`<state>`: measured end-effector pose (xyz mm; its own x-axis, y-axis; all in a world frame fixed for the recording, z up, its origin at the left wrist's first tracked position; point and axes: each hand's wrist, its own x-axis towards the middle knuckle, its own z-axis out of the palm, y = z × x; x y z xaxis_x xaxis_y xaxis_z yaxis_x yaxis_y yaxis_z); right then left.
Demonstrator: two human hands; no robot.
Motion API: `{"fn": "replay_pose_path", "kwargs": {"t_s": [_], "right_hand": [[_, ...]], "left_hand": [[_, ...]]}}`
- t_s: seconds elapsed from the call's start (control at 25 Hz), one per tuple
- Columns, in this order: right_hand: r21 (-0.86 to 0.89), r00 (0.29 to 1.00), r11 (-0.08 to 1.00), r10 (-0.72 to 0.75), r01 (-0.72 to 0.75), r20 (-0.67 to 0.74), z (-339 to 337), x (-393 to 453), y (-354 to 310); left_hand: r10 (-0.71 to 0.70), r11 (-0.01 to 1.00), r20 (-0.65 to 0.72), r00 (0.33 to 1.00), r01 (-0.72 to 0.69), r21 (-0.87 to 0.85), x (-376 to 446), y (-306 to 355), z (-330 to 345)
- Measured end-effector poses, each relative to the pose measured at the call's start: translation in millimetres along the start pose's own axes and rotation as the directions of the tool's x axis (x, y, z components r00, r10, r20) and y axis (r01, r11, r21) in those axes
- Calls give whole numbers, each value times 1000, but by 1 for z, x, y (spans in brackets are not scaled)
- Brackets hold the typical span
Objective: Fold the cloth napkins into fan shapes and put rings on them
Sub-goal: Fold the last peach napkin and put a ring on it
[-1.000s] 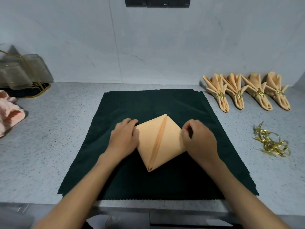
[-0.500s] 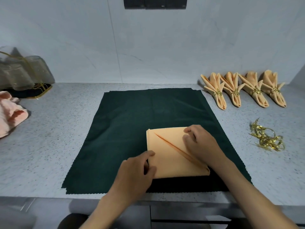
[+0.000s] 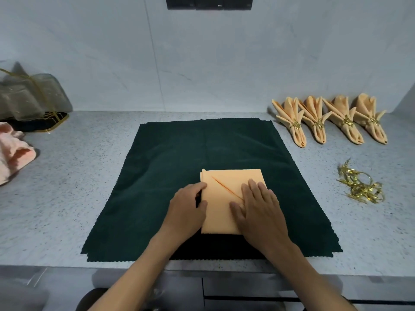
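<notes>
Head view, and here is the peach napkin, folded to a square with one diagonal crease line running down from its upper left, lying flat on the near half of the dark green cloth that covers the middle of the speckled bench. The left hand sits at the napkin's left edge, thumb on top of the fabric and forefinger along the edge, pinching that edge lightly (the other fingers are tucked under the hand, so exactly how deep the grip goes I cannot tell). The right hand lies flat on the napkin's right half, fingers straight and close together, palm down, pressing the fabric and covering the lower end of the crease.

Off to the right, against the wall, four finished napkins stand in a row, each fanned out at the top and cinched by a gold ring. Nearer on the same side, well apart from the green cloth, a loose heap of gold rings rests on the bench. Over on the far left, a pink cloth lies bunched at the frame's edge, and behind it sits a sheer grey pouch with gold trim. Up top, a black wall socket strip is cut off by the frame.
</notes>
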<state>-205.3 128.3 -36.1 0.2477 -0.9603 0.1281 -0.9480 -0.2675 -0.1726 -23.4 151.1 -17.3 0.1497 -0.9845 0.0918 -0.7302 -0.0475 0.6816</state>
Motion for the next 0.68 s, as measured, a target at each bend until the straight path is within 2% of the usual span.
{"fn": "replay_pose_path", "kwargs": {"t_s": [0.12, 0.16, 0.2, 0.24, 0.28, 0.32, 0.4, 0.48, 0.68], "right_hand": [[-1, 999, 999, 41, -41, -29, 3, 2, -3], [-13, 999, 999, 43, -43, -31, 4, 2, -3], [-20, 999, 999, 44, -45, -30, 6, 1, -3], [-26, 999, 999, 42, -43, -29, 8, 1, -2], [-31, 999, 999, 38, -39, -26, 10, 1, -1], [-34, 999, 999, 35, -36, -21, 12, 0, -1], [-41, 999, 999, 35, -35, -11, 13, 0, -1], [-49, 999, 998, 47, -48, -11, 14, 0, 0], [-47, 999, 998, 34, -36, -31, 18, 0, 2]], "left_hand": [[17, 998, -15, 1000, -18, -59, 7, 4, 3], [87, 996, -61, 994, -87, 15, 8, 5, 5], [224, 963, -69, 972, -210, 168, 8, 7, 8], [375, 876, -12, 927, -350, 331, 9, 9, 12], [459, 786, 100, 883, -456, 418, 11, 13, 18], [441, 760, 217, 871, -490, 427, 14, 18, 23], [269, 787, 358, 894, -418, 453, 23, 18, 31], [162, 805, 367, 916, -338, 487, 30, 14, 36], [46, 822, 307, 951, -210, 529, 28, 9, 41]]}}
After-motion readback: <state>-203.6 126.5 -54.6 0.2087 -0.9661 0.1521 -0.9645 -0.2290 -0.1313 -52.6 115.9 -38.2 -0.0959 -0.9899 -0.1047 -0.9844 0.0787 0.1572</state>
